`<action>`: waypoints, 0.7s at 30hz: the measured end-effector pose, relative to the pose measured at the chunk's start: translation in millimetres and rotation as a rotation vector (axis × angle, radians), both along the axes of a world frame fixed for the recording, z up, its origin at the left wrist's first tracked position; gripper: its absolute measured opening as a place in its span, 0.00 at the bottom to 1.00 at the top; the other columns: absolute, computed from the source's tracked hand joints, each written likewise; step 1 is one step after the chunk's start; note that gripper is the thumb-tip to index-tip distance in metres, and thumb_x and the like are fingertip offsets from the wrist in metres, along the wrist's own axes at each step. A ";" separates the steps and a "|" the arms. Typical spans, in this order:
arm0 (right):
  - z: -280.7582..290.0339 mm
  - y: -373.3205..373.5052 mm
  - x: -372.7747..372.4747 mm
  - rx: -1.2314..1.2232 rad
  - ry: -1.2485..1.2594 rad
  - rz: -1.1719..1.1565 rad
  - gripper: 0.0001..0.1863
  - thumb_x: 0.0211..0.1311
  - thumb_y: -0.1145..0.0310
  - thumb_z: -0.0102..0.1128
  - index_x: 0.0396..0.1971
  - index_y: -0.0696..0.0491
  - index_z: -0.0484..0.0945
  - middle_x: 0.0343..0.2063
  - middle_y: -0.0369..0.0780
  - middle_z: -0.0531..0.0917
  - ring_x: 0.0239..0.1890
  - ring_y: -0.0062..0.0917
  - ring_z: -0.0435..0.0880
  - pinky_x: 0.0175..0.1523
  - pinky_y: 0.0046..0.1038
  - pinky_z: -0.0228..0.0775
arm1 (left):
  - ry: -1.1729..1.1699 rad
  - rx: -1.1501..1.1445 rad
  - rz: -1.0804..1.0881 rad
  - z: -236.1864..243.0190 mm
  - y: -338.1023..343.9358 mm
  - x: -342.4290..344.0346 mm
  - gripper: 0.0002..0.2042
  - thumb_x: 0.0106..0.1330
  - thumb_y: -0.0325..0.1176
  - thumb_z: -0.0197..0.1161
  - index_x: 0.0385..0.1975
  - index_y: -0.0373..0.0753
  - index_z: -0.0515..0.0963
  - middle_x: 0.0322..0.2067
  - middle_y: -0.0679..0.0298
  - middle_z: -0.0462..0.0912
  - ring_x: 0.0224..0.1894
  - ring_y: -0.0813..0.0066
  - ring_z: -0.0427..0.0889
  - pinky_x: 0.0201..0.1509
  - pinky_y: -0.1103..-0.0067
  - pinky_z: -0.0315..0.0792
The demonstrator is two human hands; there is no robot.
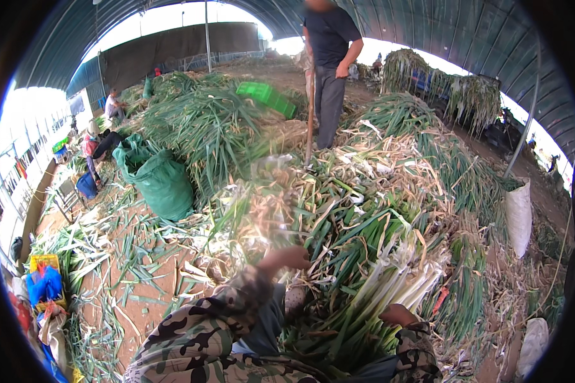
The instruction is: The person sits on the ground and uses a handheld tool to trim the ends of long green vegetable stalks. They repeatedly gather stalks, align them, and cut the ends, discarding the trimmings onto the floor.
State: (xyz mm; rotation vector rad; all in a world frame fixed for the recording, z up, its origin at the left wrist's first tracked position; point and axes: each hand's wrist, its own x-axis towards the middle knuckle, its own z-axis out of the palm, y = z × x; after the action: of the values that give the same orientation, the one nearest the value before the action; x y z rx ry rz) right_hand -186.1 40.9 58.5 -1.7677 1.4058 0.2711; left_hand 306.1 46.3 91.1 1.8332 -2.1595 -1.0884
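Observation:
Long green onions [390, 284] with white stalks lie in a bundle right in front of me, their green leaves [338, 338] spreading towards my legs. My right hand [399, 315] is closed at the bundle's right side, its fingers partly hidden against the stalks. My left hand [287, 258] is lifted over the heap's near edge, left of the bundle. Motion smears its fingers, so its hold is unclear. Just beyond it, pale dry leaves [268, 207] are a blur. Both forearms wear camouflage sleeves.
A large heap of onions and dry leaves [390, 172] rises ahead. A person [331, 64] stands behind it with a wooden pole [310, 115]. A green sack [163, 185] and green crate [266, 97] are left and beyond. A white sack [519, 217] is right. Other people sit far left.

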 end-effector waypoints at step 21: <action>-7.1 2.5 -22.7 0.015 0.046 0.003 0.24 0.63 0.51 0.62 0.31 0.61 0.87 0.25 0.45 0.89 0.28 0.34 0.90 0.40 0.35 0.83 | -0.026 0.093 -0.007 11.1 -2.6 -20.6 0.19 0.77 0.40 0.57 0.63 0.42 0.77 0.42 0.59 0.88 0.31 0.73 0.87 0.34 0.78 0.84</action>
State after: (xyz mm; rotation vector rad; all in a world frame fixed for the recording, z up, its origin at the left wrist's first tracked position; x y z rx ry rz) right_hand -208.8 43.4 51.4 -1.7617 1.4302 0.3248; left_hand 285.5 43.7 102.3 1.8892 -2.1663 -1.1927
